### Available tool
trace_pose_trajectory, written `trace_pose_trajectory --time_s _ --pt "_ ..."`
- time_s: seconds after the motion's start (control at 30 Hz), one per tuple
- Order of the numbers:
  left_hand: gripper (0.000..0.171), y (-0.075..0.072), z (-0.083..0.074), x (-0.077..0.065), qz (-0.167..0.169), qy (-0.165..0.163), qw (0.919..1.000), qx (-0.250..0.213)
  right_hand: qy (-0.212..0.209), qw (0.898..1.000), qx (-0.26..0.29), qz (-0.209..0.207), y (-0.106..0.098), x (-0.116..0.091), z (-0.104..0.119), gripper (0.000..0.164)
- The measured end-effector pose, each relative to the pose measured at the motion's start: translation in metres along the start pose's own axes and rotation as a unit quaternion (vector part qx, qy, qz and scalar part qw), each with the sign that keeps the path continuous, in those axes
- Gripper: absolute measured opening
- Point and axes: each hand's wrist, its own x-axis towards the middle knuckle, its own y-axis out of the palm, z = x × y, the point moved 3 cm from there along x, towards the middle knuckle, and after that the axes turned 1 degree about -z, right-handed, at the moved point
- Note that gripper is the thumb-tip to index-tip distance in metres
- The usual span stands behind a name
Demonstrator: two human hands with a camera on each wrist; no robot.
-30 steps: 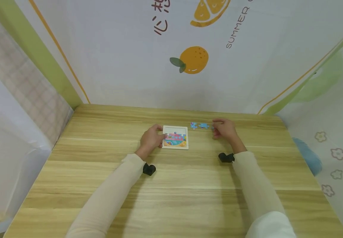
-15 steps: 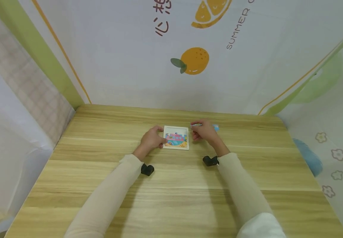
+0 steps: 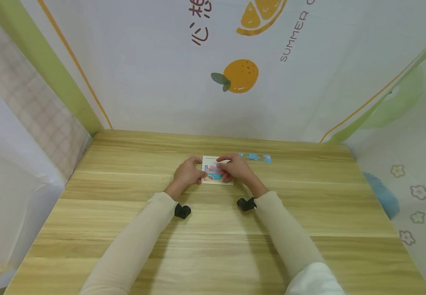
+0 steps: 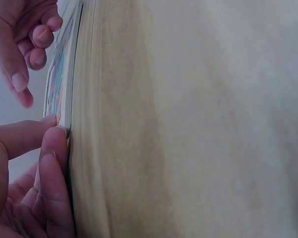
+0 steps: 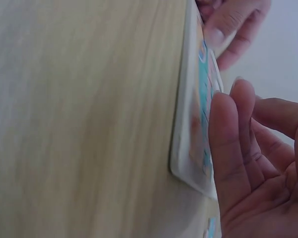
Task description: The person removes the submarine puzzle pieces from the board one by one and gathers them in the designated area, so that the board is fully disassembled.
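A small jigsaw puzzle in a white frame lies on the table, pink, teal and orange pieces filling its lower part. My left hand pinches the frame's left edge between thumb and fingers, the thumb on top in the left wrist view. Over the puzzle's right half is my right hand, hiding part of the picture. Its fingers are loosely bent with nothing seen between them, and the fingertips come right at the pieces in the right wrist view.
Three blue jigsaw pieces lie in a row right of the frame: one partly hidden, a middle one and a far one. The wooden table meets a white printed cloth at its back edge.
My right hand has moved left from the loose pieces to over the puzzle, uncovering the rightmost piece. My left hand stays at the frame's left edge.
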Motion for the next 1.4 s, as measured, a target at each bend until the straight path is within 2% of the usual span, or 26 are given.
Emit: trace_pose_trajectory --time_s 0.33,0.77,1.07,1.4 --pt "0.053 0.002 0.0 0.001 0.001 0.008 1.0 0.001 -0.004 1.0 -0.028 0.005 0.015 0.002 0.0 0.03" --pt "0.055 0.002 0.002 -0.001 0.011 0.012 0.9999 -0.001 -0.032 0.99 -0.139 -0.011 0.025 0.008 0.004 0.024" --pt "0.056 0.003 0.002 0.0 0.011 0.013 0.9998 -0.008 -0.036 0.989 -0.14 0.005 0.026 0.009 0.006 0.017" --pt "0.056 0.003 0.001 0.0 0.009 0.002 0.9999 -0.003 -0.023 0.996 -0.076 0.034 0.019 0.009 0.001 0.02"
